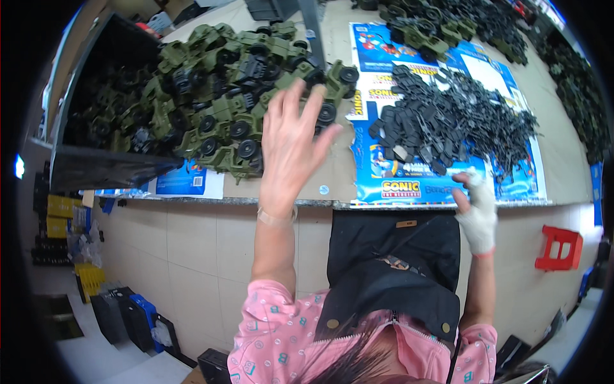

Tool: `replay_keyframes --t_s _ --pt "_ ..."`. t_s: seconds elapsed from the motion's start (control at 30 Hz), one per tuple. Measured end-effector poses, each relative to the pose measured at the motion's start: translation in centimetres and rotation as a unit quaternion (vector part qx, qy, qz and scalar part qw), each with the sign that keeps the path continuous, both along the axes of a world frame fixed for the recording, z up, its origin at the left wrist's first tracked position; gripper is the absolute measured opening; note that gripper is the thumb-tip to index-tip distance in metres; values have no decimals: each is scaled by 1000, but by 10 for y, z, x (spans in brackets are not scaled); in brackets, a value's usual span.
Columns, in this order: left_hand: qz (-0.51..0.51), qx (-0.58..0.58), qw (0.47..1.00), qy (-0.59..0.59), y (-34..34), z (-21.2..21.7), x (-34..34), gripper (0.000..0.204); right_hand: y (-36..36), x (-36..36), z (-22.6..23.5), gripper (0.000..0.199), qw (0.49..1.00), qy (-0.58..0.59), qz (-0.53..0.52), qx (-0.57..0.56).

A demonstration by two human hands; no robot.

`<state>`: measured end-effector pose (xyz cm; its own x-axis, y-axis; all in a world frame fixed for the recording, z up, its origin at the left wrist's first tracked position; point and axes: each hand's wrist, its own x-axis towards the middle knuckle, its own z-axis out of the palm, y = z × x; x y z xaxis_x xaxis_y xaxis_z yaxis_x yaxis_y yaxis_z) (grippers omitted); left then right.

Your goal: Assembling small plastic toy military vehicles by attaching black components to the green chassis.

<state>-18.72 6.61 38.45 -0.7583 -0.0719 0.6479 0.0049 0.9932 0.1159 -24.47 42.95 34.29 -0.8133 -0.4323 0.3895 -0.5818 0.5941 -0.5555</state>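
Note:
My bare left hand (pixel 291 144) reaches over a heap of olive-green toy vehicles (pixel 217 105) with black wheels. Its fingers are spread, slightly blurred, and close to a vehicle (pixel 342 78) at the heap's right end; I see nothing held. My right hand (pixel 478 214) wears a white glove that leaves the thumb and a fingertip bare. It hovers at the table's front edge, just in front of a pile of small black plastic parts (pixel 441 121). Thumb and forefinger stand apart, with nothing visible between them.
Part of the green heap lies in a dark bin (pixel 115 168) tipped on its side. Blue printed sheets (pixel 368 173) lie under the black parts. More green and black pieces (pixel 428 38) are piled farther back. A red stool (pixel 558 248) stands on the floor at right.

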Motion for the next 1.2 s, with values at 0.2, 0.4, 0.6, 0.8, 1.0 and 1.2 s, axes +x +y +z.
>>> replay_keyframes --t_s 0.2,0.4,0.6,0.8,1.0,1.2 --pt "70 -70 981 -164 -26 -73 -58 80 7 -19 -57 22 995 32 5 99" --pt "60 -144 988 -8 23 -23 -50 76 -14 -54 -55 25 985 112 25 130" --pt "105 -219 967 -79 71 -59 38 72 -55 -89 -35 36 967 91 68 228" --pt "56 -119 974 -182 119 -73 57 66 -81 -122 -12 37 962 38 33 268" --pt "-41 133 986 -89 70 -36 26 74 -84 -152 12 30 962 -101 8 254" --pt "-26 211 960 -181 34 -67 -24 67 -51 -137 -9 39 971 72 14 226"
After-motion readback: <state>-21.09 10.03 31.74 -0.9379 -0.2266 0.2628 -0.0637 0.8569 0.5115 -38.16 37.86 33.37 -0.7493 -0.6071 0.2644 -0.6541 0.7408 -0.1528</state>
